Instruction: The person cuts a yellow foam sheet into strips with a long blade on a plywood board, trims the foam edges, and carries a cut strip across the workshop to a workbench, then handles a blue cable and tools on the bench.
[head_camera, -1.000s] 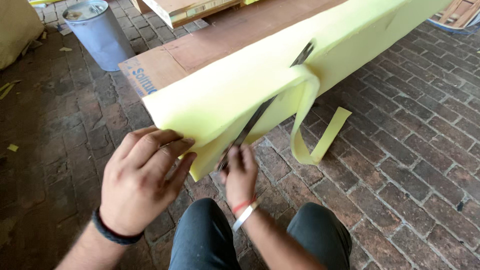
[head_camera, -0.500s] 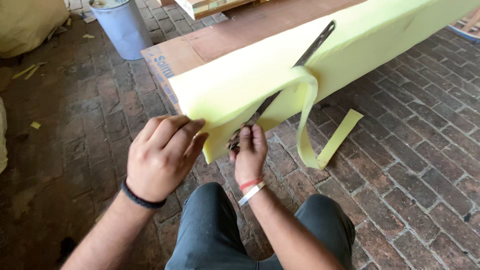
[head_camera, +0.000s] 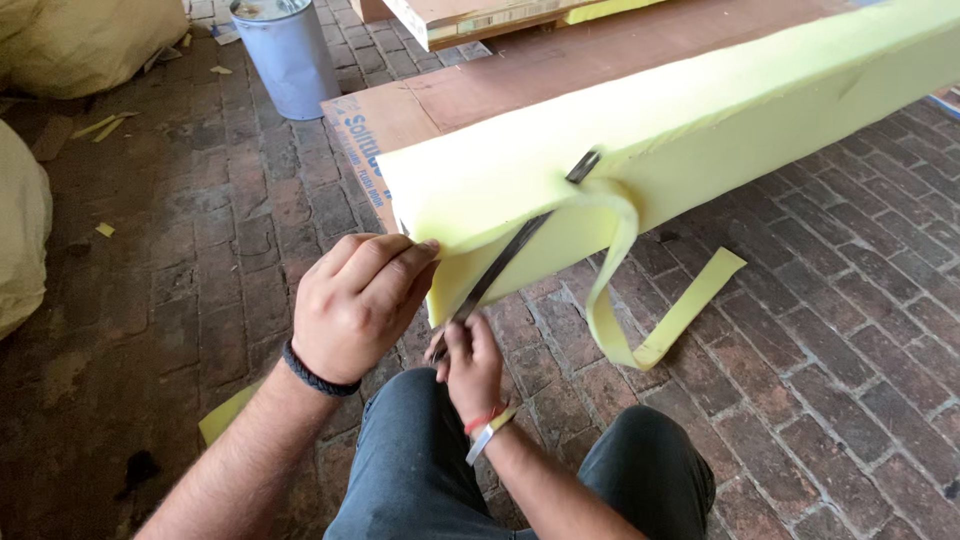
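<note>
Gripping the lower end of a long dark blade (head_camera: 510, 262), the right hand (head_camera: 470, 362) is closed around its handle just above the person's knees, fingers curled tight. The blade runs up and to the right from that fist, lying against the front face of a thick yellow foam slab (head_camera: 700, 120) and entering the foam at a slit near its lower edge. The left hand (head_camera: 358, 300) is curled over the slab's near corner, fingertips pressed on the foam's front face and thumb side against the end, holding it; a dark band sits on that wrist.

From the cut, 1 thin yellow foam strip (head_camera: 630, 300) hangs down in a loop and its free end lies out on the brick floor (head_camera: 820, 350). The slab rests on a brown board (head_camera: 560, 80) that juts out toward the person. Beyond the board stands a grey metal bucket (head_camera: 288, 55), and pale sacks (head_camera: 80, 40) lie at the left edge on the bricks.
</note>
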